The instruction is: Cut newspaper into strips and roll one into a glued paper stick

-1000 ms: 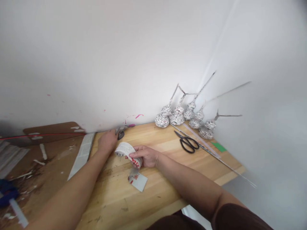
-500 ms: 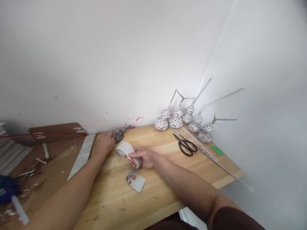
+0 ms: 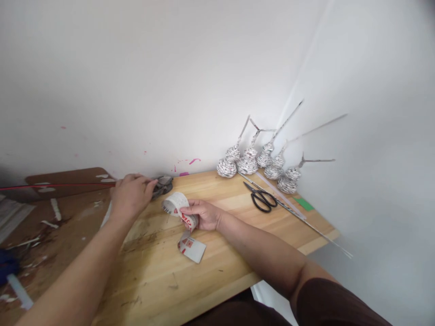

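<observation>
We have the curled paper strip [image 3: 176,198] over the middle of the wooden surface [image 3: 156,258], pinched in the grip of our right hand [image 3: 206,215]. Our left hand [image 3: 131,197] is farther left, by a crumpled gray bundle [image 3: 165,184], and we cannot tell if its grip holds anything. Black scissors [image 3: 254,192] lie to the right, with round woven paper shapes [image 3: 248,165] on the far side.

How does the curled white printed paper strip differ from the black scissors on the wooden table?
The curled white printed paper strip carries red and dark lettering; the black scissors look plain. The strip is held in the right hand; the scissors lie untouched. The strip bends in curves; the scissors lie flat. Both are at the wooden table.
</observation>
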`<state>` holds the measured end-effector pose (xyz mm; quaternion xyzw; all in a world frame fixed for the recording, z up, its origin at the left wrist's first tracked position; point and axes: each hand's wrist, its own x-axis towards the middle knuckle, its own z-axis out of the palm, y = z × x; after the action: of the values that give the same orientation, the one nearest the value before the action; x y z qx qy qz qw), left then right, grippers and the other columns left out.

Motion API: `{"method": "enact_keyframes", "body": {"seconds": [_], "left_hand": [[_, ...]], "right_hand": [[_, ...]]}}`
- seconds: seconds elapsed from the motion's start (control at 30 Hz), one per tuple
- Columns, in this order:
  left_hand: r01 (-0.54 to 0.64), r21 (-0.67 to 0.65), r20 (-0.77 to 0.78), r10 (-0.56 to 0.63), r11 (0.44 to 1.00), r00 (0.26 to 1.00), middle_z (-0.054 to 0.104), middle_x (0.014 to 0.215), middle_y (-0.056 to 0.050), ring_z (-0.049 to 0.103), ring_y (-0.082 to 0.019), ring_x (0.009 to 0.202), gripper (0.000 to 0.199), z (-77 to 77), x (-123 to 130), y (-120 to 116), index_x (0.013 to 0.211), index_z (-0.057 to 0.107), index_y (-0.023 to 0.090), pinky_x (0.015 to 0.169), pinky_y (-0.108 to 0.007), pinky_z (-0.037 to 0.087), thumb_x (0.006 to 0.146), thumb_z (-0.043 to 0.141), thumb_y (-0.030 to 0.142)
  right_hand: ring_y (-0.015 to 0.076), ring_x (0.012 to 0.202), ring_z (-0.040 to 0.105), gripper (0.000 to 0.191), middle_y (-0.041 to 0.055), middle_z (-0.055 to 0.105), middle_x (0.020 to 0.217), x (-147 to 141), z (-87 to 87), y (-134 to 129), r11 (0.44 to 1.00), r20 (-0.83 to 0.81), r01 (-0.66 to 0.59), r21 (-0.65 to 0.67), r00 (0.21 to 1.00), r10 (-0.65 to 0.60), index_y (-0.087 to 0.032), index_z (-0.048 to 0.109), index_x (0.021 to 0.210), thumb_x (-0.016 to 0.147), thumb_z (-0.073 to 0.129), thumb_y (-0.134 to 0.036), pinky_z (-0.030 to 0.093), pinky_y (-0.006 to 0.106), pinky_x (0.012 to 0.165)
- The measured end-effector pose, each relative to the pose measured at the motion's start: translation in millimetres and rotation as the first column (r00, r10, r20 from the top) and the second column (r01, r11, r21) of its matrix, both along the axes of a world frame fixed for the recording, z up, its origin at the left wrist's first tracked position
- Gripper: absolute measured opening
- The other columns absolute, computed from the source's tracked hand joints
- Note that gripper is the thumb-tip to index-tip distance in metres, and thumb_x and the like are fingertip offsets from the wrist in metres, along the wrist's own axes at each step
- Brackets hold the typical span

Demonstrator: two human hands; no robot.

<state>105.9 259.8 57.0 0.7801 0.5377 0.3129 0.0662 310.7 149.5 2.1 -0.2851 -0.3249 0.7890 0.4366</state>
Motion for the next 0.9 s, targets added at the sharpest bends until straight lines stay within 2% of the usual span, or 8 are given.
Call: {"method": "enact_keyframes", "body": {"seconds": [0.1,0.2,0.33,0.43,0.53,0.67,0.8,0.9], "left_hand": [[0.069,-0.200,-0.012,-0.072,0.977,0.997,0.071,0.068,-0.006,0.069,-0.026,0.074,0.048,9.7,-9.3,-32.3,0.075,0.072,0.021,0.070,-0.039,0.054,0.090,0.041,0.055],[0.347,-0.568,0.341,-0.170,0.747,0.924,0.076,0.086,-0.009,0.069,-0.021,0.072,0.051,10.9,-9.5,-60.0,0.110,0.069,0.017,0.058,-0.030,0.052,0.087,0.046,0.056],[0.498,-0.732,0.568,0.013,0.465,0.823,0.074,0.095,-0.015,0.067,-0.020,0.074,0.068,3.3,0.5,-74.9,0.102,0.071,0.012,0.049,-0.023,0.044,0.080,0.050,0.073],[0.615,-0.694,0.709,0.209,0.375,0.673,0.073,0.084,-0.014,0.062,-0.015,0.062,0.079,-8.4,6.5,-72.7,0.094,0.072,0.011,0.043,-0.020,0.038,0.074,0.047,0.084],[0.702,-0.579,0.816,0.285,0.416,0.503,0.069,0.074,-0.007,0.056,-0.011,0.056,0.063,-19.5,5.5,-67.8,0.093,0.073,0.014,0.042,-0.017,0.035,0.073,0.064,0.073],[0.697,-0.413,0.910,0.228,0.586,0.347,0.068,0.074,0.001,0.053,-0.005,0.057,0.038,-23.7,-3.0,-63.3,0.095,0.074,0.016,0.046,-0.014,0.035,0.064,0.088,0.033],[0.647,-0.415,0.908,0.241,0.640,0.344,0.072,0.083,-0.002,0.060,-0.009,0.066,0.036,-21.3,-7.0,-62.2,0.094,0.074,0.015,0.056,-0.017,0.045,0.063,0.089,0.026],[0.655,-0.444,0.893,0.245,0.611,0.377,0.074,0.091,-0.005,0.066,-0.015,0.074,0.041,-21.7,-5.4,-64.8,0.097,0.074,0.014,0.070,-0.026,0.052,0.061,0.089,0.027]], "right_hand": [[0.0104,0.059,0.062,0.034,-0.0005,0.069,0.069,-3.7,2.6,-2.2,0.996,0.001,0.087,-0.004,0.996,-0.087,-0.012,0.068,0.089,0.066,0.086,-0.030,0.050,0.023,0.060],[0.0100,0.061,0.062,0.031,-0.0012,0.069,0.069,-7.4,6.1,-5.9,0.990,0.023,0.144,0.009,0.989,-0.144,-0.014,0.068,0.086,0.069,0.084,-0.033,0.050,0.023,0.064],[0.0092,0.058,0.059,0.039,0.0006,0.070,0.070,-13.5,8.0,-12.1,0.988,0.123,0.144,0.050,0.981,-0.149,-0.011,0.071,0.085,0.064,0.086,-0.041,0.046,0.022,0.056],[0.0080,0.050,0.054,0.042,0.0001,0.068,0.064,-19.2,7.4,-18.2,0.987,0.246,0.127,0.095,0.958,-0.147,-0.010,0.072,0.081,0.061,0.087,-0.044,0.041,0.020,0.047],[0.0078,0.045,0.051,0.038,-0.0013,0.063,0.054,-23.7,8.2,-25.1,0.988,0.373,0.088,0.129,0.918,-0.131,-0.010,0.069,0.067,0.061,0.088,-0.043,0.035,0.019,0.042],[0.0062,0.047,0.051,0.038,-0.0003,0.064,0.058,-24.6,14.1,-35.4,0.991,0.466,-0.013,0.132,0.883,-0.050,-0.010,0.072,0.072,0.066,0.085,-0.045,0.034,0.017,0.042],[0.0116,0.054,0.062,0.062,0.0054,0.071,0.074,-24.4,18.0,-44.7,0.962,0.313,-0.272,0.026,0.916,0.251,-0.011,0.072,0.100,0.071,0.073,-0.066,0.045,0.019,0.046],[0.0133,0.052,0.062,0.070,0.0065,0.069,0.071,-25.8,17.3,-44.8,0.972,0.203,-0.228,0.055,0.956,0.213,-0.012,0.069,0.096,0.073,0.062,-0.077,0.045,0.020,0.042]]}}
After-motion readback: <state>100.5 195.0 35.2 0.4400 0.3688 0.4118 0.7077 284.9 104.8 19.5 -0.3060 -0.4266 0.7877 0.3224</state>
